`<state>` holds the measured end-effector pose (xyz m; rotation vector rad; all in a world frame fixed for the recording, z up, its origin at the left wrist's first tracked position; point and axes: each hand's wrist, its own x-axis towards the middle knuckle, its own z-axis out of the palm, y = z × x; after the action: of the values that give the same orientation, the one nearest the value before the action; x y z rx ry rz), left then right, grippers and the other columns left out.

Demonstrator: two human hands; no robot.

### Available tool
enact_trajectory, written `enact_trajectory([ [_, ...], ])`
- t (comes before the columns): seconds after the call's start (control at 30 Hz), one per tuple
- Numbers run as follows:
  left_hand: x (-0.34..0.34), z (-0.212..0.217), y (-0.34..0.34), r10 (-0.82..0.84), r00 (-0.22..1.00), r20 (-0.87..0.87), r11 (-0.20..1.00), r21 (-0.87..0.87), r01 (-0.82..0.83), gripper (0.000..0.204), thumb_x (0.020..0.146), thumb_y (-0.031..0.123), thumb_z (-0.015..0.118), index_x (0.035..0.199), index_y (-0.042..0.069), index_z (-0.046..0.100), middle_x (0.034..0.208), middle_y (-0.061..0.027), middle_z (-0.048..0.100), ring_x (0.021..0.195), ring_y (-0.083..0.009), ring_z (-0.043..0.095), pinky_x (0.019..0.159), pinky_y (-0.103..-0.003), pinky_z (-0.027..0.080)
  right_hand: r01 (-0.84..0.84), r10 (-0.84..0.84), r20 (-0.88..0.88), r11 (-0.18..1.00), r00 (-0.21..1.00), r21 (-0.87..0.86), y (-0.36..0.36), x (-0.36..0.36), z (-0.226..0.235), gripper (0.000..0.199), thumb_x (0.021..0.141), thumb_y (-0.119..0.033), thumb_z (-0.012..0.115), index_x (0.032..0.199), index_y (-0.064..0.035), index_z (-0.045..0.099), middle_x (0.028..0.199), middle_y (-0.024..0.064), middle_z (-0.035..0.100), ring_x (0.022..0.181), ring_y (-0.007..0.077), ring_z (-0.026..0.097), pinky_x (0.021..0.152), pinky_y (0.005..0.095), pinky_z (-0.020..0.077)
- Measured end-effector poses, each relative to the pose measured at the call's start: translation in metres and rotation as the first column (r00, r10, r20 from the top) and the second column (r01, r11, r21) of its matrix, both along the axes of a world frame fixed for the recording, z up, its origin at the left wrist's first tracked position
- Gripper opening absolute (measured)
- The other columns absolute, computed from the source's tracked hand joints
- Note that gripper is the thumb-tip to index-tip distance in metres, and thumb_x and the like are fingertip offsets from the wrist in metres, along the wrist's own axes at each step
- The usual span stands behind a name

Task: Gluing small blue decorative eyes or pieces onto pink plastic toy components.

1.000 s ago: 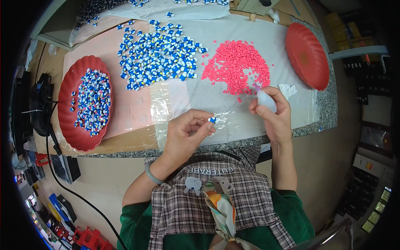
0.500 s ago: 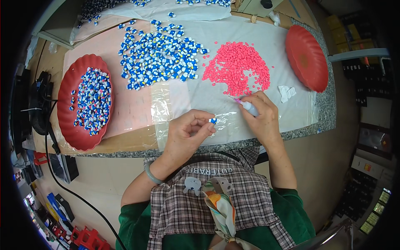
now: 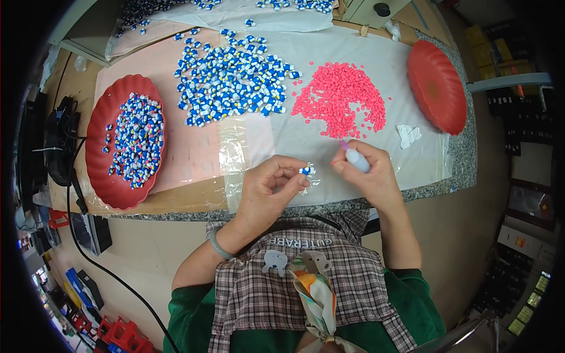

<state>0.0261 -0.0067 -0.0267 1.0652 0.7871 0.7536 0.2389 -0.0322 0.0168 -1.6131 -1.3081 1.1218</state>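
Note:
Between the thumb and fingertips of my left hand is a small blue and white figurine, held just above the table's near edge. My right hand is closed round a small white squeeze bottle whose purple tip points up and left. That tip is close to the lower edge of a heap of tiny pink pieces spread on the white sheet. Many more blue and white figurines lie loose left of the pink heap.
A red scalloped tray at the left holds more blue and white figurines. Another red scalloped tray stands at the far right. Near it lies a crumpled white tissue. A black cable hangs at the left.
The bottle in my right hand has turned more upright, its tip swinging up and slightly right. My left hand keeps hold of the figurine. The whole view has shifted slightly.

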Motion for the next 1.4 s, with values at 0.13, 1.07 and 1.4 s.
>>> enact_trajectory([
  [0.13,0.003,-0.003,-0.001,0.048,0.998,0.034,0.999,0.022,-0.049,0.019,0.091,-0.004,0.061,0.110,-0.005,0.060,0.098,-0.0102,0.067,0.088,-0.0140,0.068,0.077,-0.024,0.055,-0.053,-0.015,-0.345,0.981,0.939,-0.186,-0.003,-0.017,-0.004,0.006,0.085,-0.007,0.070,0.088,-0.0031,0.066,0.080,-0.0040,0.061,0.076,0.0025,0.053,0.065,0.0196,0.0411],
  [1.07,0.006,-0.005,-0.008,0.254,0.936,-0.244,0.747,0.664,-0.030,0.022,0.084,-0.007,0.068,0.105,0.000,0.065,0.093,-0.0129,0.068,0.079,-0.0178,0.069,0.062,-0.024,0.057,0.030,-0.062,-0.233,0.990,0.970,-0.141,-0.009,-0.031,-0.021,0.008,0.085,-0.008,0.072,0.087,-0.0034,0.066,0.078,-0.0027,0.064,0.071,0.0023,0.054,0.062,0.0193,0.0429],
  [1.4,0.001,-0.001,-0.005,0.067,0.997,0.041,0.998,0.003,-0.067,0.019,0.094,-0.002,0.059,0.112,-0.008,0.059,0.100,-0.0146,0.069,0.086,-0.0170,0.069,0.077,-0.027,0.057,-0.049,-0.088,-0.634,0.980,0.768,-0.195,-0.002,-0.025,-0.022,0.012,0.088,-0.008,0.071,0.090,-0.0050,0.059,0.073,-0.0036,0.055,0.061,0.0036,0.048,0.051,0.0204,0.0362],
])
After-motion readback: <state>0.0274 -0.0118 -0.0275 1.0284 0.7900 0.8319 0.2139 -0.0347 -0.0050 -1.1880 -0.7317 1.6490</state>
